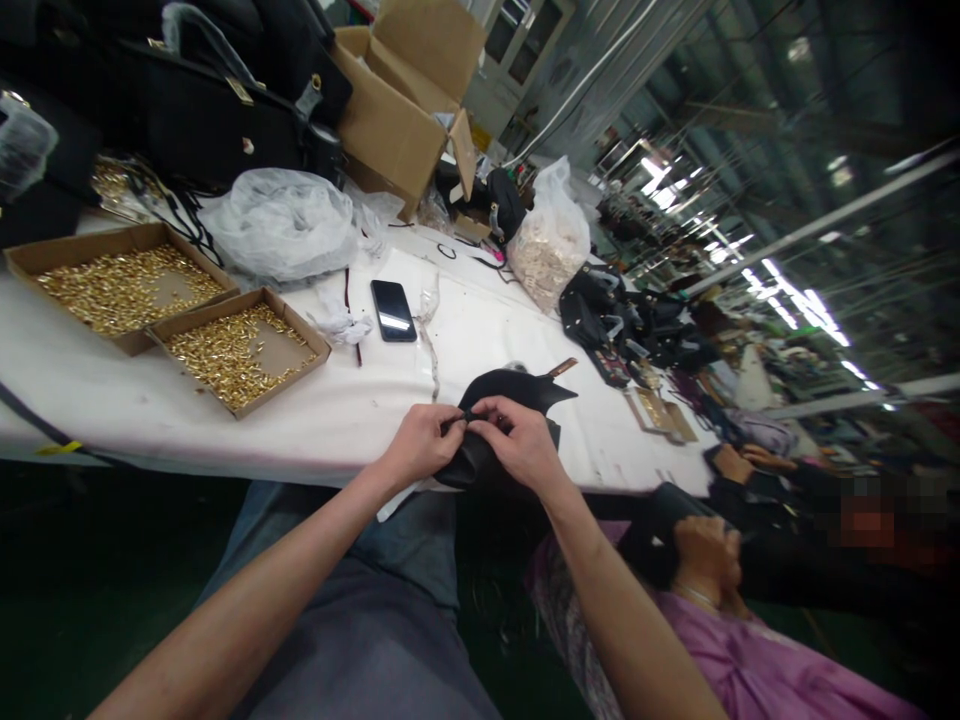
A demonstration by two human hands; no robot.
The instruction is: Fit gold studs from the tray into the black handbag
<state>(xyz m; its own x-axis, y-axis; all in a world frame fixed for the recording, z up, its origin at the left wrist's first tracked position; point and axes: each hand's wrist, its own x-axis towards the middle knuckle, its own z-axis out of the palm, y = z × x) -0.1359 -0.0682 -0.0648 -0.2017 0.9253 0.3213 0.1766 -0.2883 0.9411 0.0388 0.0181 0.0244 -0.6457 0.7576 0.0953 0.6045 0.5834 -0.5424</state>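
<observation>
At the front edge of the white table, a black leather-like bag piece (499, 385) lies partly over the edge, with a brown tab (562, 368) sticking out at its far right. My left hand (425, 440) pinches a black edge of this piece from the left. Close beside it, my right hand (517, 440) pinches the same edge, thumb and fingers pressed together. The two sets of fingertips nearly touch. Whatever small part may sit between them is hidden.
Two cardboard trays (135, 335) of small gold fittings stand at left. A phone (393, 310) lies mid-table. Behind are wrapped black bags (217, 120), a cardboard box (390, 135) and a filled plastic bag (551, 240). At right, a co-worker's hands (709, 560) hold black material.
</observation>
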